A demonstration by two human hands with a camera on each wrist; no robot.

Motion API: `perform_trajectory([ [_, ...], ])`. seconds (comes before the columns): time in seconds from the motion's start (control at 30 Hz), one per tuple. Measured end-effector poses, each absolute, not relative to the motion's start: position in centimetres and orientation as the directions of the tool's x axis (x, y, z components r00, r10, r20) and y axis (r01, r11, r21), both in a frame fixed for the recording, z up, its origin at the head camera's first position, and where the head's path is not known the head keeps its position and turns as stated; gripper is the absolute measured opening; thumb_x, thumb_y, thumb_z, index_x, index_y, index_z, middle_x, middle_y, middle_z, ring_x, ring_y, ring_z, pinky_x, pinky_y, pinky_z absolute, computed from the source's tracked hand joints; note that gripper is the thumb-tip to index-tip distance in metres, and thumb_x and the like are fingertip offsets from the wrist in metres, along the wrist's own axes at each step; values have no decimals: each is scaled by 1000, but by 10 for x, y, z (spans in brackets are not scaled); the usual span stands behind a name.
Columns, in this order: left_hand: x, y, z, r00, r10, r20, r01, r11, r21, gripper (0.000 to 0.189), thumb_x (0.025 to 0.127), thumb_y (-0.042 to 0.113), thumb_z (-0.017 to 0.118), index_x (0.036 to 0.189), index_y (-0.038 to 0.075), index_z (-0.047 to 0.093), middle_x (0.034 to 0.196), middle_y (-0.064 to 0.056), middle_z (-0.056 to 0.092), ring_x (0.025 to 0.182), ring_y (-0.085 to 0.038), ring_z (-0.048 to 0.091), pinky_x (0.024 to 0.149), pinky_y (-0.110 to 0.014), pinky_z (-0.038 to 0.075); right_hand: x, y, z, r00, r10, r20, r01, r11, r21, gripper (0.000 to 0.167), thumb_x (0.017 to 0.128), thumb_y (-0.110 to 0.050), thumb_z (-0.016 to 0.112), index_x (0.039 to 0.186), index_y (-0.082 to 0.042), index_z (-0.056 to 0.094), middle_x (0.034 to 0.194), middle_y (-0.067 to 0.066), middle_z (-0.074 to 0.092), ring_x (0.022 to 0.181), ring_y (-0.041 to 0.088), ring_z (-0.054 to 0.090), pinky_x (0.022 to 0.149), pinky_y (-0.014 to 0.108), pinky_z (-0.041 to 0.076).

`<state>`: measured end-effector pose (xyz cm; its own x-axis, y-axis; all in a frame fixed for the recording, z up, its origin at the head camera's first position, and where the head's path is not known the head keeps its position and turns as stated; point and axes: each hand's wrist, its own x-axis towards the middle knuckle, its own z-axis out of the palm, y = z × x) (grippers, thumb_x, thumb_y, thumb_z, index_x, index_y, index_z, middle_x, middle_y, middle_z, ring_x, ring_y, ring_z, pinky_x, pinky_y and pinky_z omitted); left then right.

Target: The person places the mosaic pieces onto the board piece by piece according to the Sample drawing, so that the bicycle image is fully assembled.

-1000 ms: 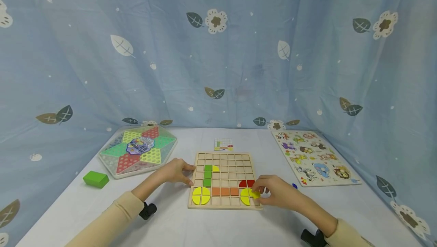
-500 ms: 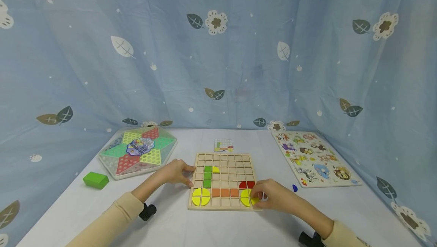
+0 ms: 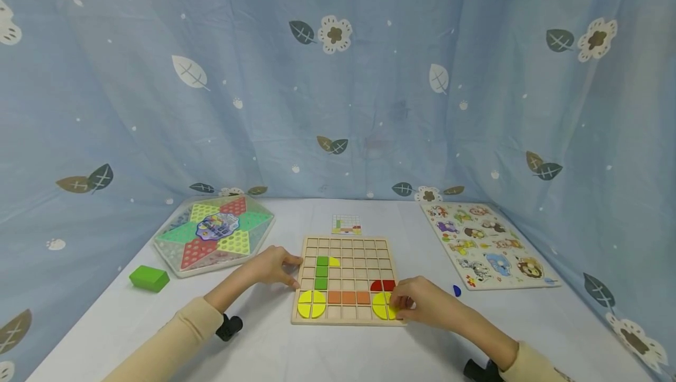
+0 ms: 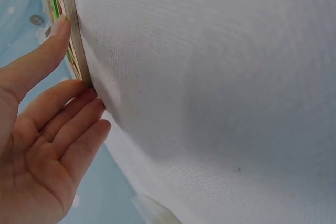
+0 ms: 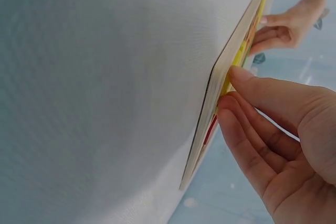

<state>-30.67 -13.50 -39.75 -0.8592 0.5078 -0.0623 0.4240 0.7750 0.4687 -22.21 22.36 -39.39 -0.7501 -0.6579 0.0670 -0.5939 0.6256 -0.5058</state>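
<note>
A square wooden grid board (image 3: 355, 272) lies on the table. In its bottom rows sit yellow quarter-circle pieces (image 3: 304, 310) and orange squares (image 3: 348, 297); red pieces (image 3: 388, 285) lie above the right-hand yellow circle. Green squares (image 3: 321, 272) form a column at the left, with one yellow quarter-circle beside the top one. My left hand (image 3: 273, 265) touches the board's left edge with thumb and fingertips, fingers nearly straight in the left wrist view. At the lower right of the board, my right hand (image 3: 425, 300) pinches a yellow quarter-circle piece (image 5: 227, 84), partly hidden by the fingers.
A small pattern card (image 3: 346, 224) lies behind the board. To the left are a hexagonal Chinese checkers set (image 3: 211, 232) and a green block (image 3: 149, 278). An animal puzzle board (image 3: 488, 247) is at the right, with a small blue piece (image 3: 456, 291) near it.
My right hand has lowered the yellow quarter-circle piece toward the front into the lower right of the board, and the circle there looks fuller. The left hand has stayed in place.
</note>
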Motion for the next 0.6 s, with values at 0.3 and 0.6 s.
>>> perform_trajectory([
  [0.3,-307,-134,-401,-864,499,-62,416,778,471,60,68,29,87,120,6,68,123,-11,65,115,-32,58,91,-45,49,-220,227,-394,-742,-667,71,-598,611,-519,15,81,-3,76,90,-14,73,84,-11,65,75,0,58,67,19,52],
  [0.6,-307,-135,-399,-858,511,-50,431,769,472,59,69,28,87,119,4,68,122,-11,65,117,-32,57,92,-46,48,-220,256,-387,-763,-634,125,-616,656,-436,19,82,-6,76,99,-13,73,94,-7,66,83,7,61,70,27,54],
])
